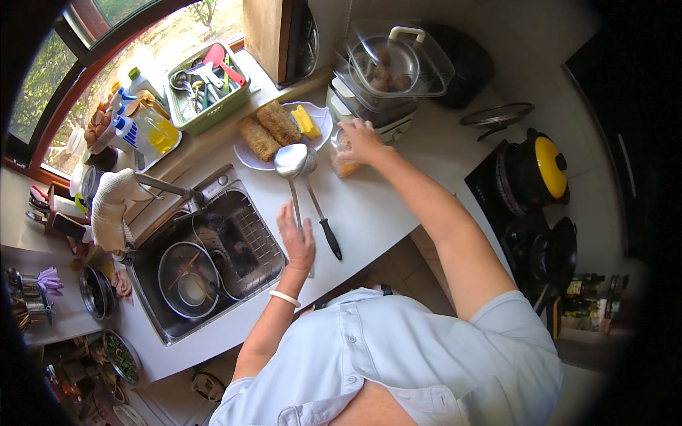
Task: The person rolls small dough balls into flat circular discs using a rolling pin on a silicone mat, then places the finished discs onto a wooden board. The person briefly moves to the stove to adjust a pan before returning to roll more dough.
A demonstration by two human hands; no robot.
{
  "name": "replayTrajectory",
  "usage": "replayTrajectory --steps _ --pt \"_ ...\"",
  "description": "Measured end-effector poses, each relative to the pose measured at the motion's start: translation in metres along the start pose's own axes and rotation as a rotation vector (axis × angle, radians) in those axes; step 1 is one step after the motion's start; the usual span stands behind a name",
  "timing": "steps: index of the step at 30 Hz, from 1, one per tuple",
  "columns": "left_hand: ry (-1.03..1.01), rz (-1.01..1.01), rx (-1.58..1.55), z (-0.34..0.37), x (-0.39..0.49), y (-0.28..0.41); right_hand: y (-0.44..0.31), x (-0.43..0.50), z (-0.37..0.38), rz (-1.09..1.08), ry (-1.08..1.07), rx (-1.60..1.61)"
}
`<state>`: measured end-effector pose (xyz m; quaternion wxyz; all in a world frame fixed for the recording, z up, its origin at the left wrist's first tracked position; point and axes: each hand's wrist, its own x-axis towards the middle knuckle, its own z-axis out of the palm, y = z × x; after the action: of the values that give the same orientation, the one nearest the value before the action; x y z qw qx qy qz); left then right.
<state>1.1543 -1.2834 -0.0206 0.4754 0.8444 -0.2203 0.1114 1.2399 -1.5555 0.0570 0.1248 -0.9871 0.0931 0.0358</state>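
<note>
My right hand [365, 142] is closed around the upper part of a clear jar [345, 164] with pale and orange contents; its fingers hide part of the rim. My left hand [297, 237] is beside the sink, fingers loosely apart, over the handle of a steel ladle [291, 161]. That ladle lies on the white counter [373, 213]. Next to it lies a second steel utensil with a black grip [330, 239], its head partly hidden by the ladle. Behind them, a pale dish [323, 118] holds two brown loofah-like scrubbers [278, 123] and a yellow sponge [305, 121].
A sink [277, 271] at left holds a steel pot [186, 303] with a bowl and chopsticks. A towel [112, 207] drapes the faucet. Behind the jar stands an appliance under a clear lidded box [437, 85]. A yellow-lidded pot [551, 165] is on the right-hand stove. A utensil basket [213, 120] stands by the window.
</note>
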Motion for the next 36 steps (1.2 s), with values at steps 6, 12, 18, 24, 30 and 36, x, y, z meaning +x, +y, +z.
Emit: replayTrajectory --steps 6,12,18,24,30,36 --pt "-0.177 -0.519 -0.763 0.028 0.02 0.029 0.032 -0.067 -0.016 -0.056 0.194 0.627" --pt "-0.668 -0.776 -1.641 0.013 0.052 0.087 -0.005 -0.163 -0.07 -0.382 0.523 0.732" --pt "-0.43 -0.587 -1.412 0.027 0.033 0.108 0.004 -0.186 -0.04 -0.176 0.621 0.914" --pt "-0.337 -0.45 -1.206 0.031 0.023 0.084 -0.006 -0.174 -0.029 -0.108 0.573 0.855" --pt "-0.04 -0.259 -0.651 0.015 0.05 0.037 -0.026 -0.099 -0.015 -0.179 0.645 0.193" --pt "0.061 -0.181 -0.406 -0.024 0.04 0.028 -0.023 -0.024 0.049 -0.097 0.424 0.185"
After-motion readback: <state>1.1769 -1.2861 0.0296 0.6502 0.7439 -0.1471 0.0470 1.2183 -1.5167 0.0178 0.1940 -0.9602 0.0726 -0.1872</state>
